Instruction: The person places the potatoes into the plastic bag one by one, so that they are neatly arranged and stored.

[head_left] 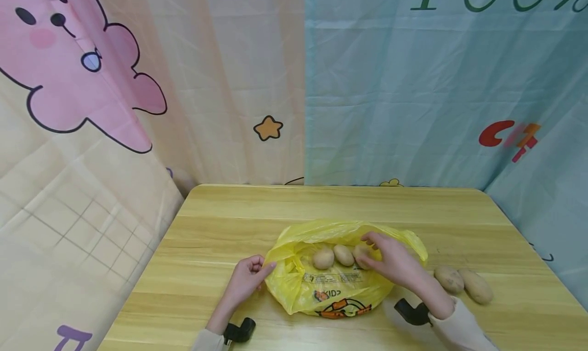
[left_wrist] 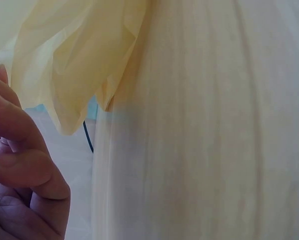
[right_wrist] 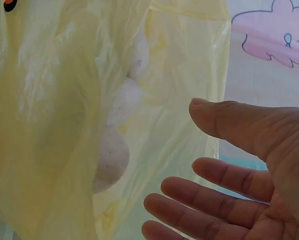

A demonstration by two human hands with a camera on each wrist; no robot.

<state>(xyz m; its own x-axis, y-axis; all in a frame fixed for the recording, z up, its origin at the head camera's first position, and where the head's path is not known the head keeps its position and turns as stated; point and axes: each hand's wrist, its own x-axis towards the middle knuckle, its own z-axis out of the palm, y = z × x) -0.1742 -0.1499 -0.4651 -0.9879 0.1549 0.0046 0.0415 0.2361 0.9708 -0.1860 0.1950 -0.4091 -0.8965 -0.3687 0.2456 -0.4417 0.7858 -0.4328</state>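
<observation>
A yellow plastic bag [head_left: 284, 284] lies with its mouth spread wide. Inside it three potatoes sit in a row: a left one [head_left: 323, 258], a middle one [head_left: 343, 255] and a right one [head_left: 361, 252] partly covered by the right hand. My left hand [head_left: 248, 278] pinches the bag's left rim between thumb and fingers. Over the bag's right side reaches my right hand [head_left: 395, 259], its fingers apart and relaxed. In the right wrist view that hand holds nothing, and the potatoes [right_wrist: 112, 159] show beside the bag's film, apart from the fingertips.
Two more potatoes, one rounder [head_left: 449, 279] and one longer [head_left: 478, 287], lie touching on the wooden table [head_left: 220, 218], right of the bag near my right forearm. Printed curtains [head_left: 239, 85] hang behind the table and at both sides. Each wrist wears a black camera mount [head_left: 241, 330].
</observation>
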